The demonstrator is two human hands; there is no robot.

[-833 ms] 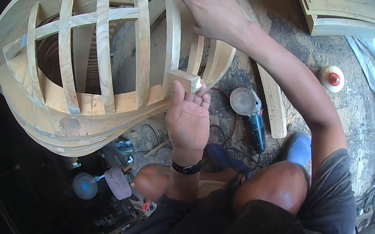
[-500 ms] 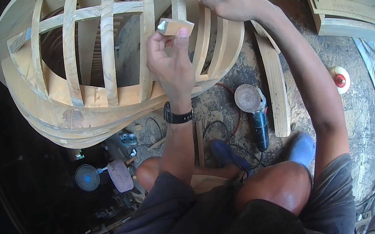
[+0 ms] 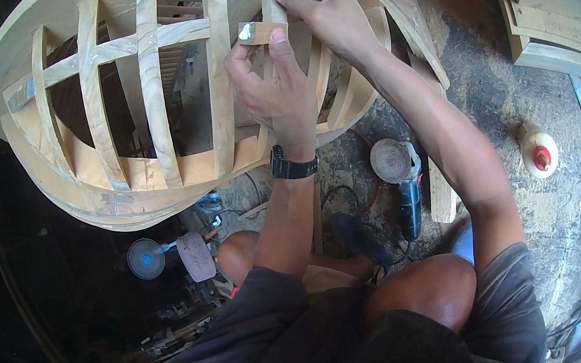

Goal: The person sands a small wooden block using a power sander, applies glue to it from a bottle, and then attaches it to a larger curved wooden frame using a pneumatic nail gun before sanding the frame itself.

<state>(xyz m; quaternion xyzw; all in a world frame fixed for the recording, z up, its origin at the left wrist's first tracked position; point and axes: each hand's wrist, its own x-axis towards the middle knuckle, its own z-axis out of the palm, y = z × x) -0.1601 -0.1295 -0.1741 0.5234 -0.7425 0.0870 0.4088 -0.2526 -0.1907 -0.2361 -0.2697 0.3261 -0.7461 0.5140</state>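
A curved wooden frame (image 3: 145, 172) with several pale ribs (image 3: 156, 89) spreads across the upper left. My left hand (image 3: 276, 92) is closed on a small wooden block (image 3: 262, 31), pinched between thumb and fingers. White glue-like stuff covers the block's left end. The block lies in front of a short rib (image 3: 272, 0); whether the two touch, I cannot tell. Thumb and fingers of my right hand (image 3: 328, 12) are drawn together at that rib's right edge, near its upper end. Part of the right fingertips is hidden.
An angle grinder (image 3: 406, 193) with a round disc lies on the dusty floor below the frame. To the right stands a white bottle with a red cap (image 3: 541, 157). Stacked curved wood pieces (image 3: 561, 17) fill the upper right. Cables and a wooden plank (image 3: 442, 195) lie nearby.
My right hand has come down slightly and its fingers have closed at the short rib's edge. The left hand has brought the block up, closer to that rib. The view has shifted slightly.
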